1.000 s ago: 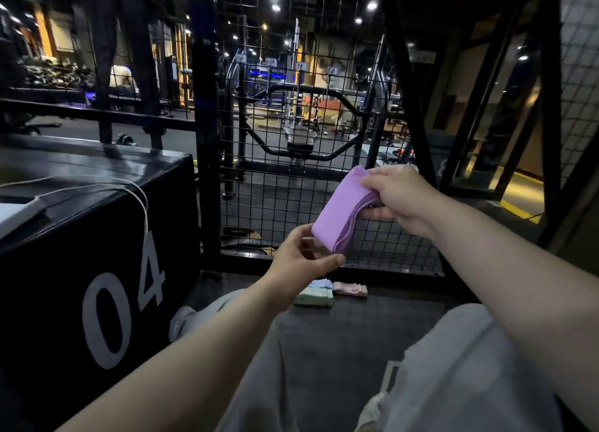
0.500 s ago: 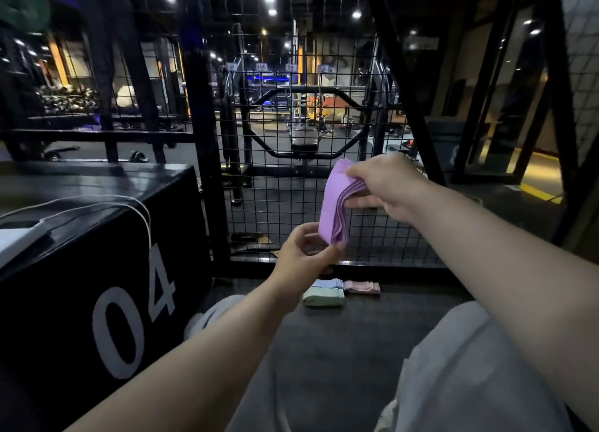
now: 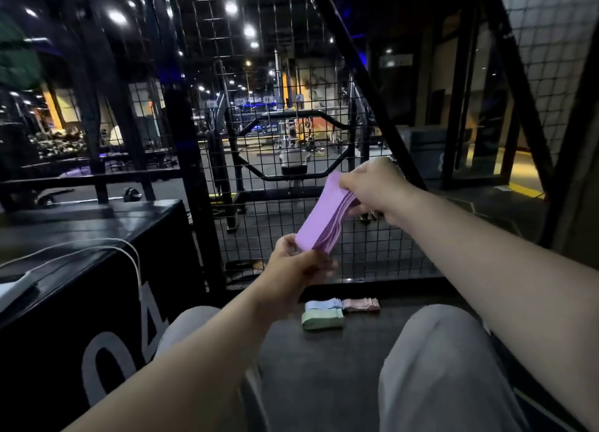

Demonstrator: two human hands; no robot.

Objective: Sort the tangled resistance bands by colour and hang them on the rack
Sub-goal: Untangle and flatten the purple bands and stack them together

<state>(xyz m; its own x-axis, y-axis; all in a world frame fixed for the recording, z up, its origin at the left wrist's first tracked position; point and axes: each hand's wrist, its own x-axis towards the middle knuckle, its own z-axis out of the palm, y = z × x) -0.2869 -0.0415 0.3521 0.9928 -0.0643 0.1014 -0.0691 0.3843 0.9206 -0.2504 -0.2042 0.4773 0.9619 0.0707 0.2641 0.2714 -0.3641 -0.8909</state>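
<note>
Both hands are holding the folded purple bands (image 3: 319, 225) in the air before the wire mesh (image 3: 382, 256). The right hand (image 3: 372, 190) is pinching the upper end and the left hand (image 3: 296, 264) the lower. The stack's long axis is slanting from lower left to upper right. The right hand seems nearer the mesh. 3 piles, blue (image 3: 321, 304), pink (image 3: 361, 304) and green (image 3: 322, 320), are lying on the floor (image 3: 324, 383) below.

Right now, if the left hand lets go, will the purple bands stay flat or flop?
Probably flop: the purple bands are thin layers, held at both ends by the left hand and right hand. Their edges fan out, so layers may slip apart. Likely light: finger pinches carry them.
</note>
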